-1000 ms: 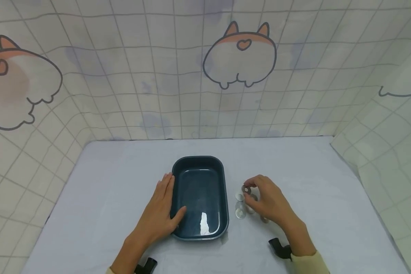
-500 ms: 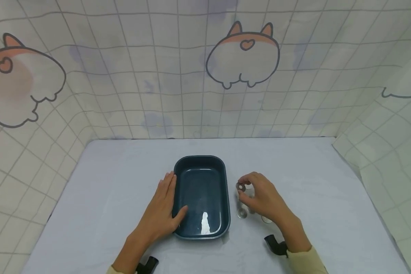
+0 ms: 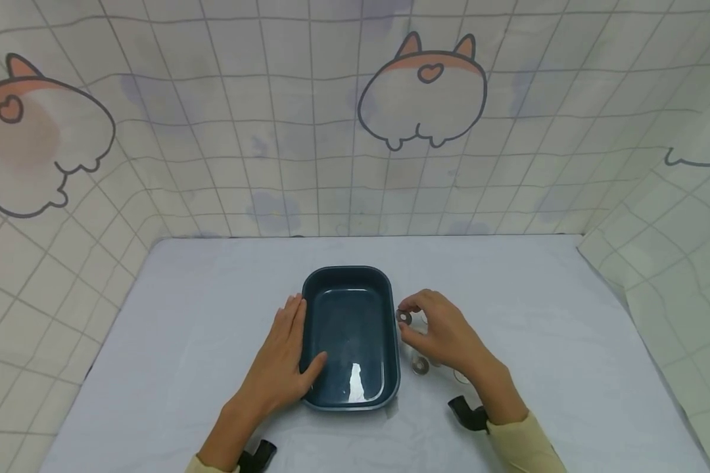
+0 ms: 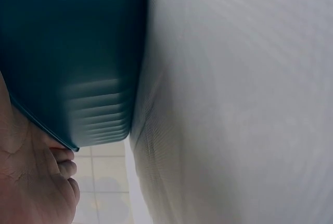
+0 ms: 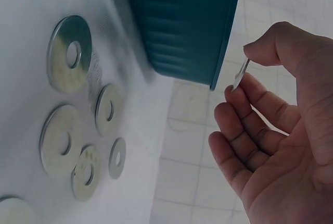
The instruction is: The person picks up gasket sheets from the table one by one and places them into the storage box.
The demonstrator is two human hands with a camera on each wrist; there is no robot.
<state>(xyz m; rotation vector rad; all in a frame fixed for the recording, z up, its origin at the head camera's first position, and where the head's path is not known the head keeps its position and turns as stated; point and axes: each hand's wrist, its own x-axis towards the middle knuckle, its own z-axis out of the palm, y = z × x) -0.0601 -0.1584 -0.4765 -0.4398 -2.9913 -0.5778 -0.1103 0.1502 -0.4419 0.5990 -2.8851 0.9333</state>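
Observation:
A dark teal rectangular tray (image 3: 348,405) stands on the white cloth. My left hand (image 3: 275,368) lies along its left rim, fingers straight and thumb reaching over the inside; the left wrist view shows the palm beside the tray wall (image 4: 78,52). Between thumb and fingertips my right hand (image 3: 440,332) pinches a flat metal washer (image 3: 403,317), right by the tray's right rim. Edge-on, the same washer (image 5: 241,74) appears in the right wrist view. Several more washers (image 5: 69,54) lie on the cloth, partly hidden under the right hand in the head view.
White cloth (image 3: 213,289) covers the table. Grid-patterned curtains (image 3: 242,131) with cartoon animals enclose the back and sides. Black wrist-camera mounts (image 3: 469,414) stick out at both wrists, close over the cloth.
My right hand has moved left with the pinched washer, from above the loose washers to the tray's right rim. The left hand keeps its place on the tray.

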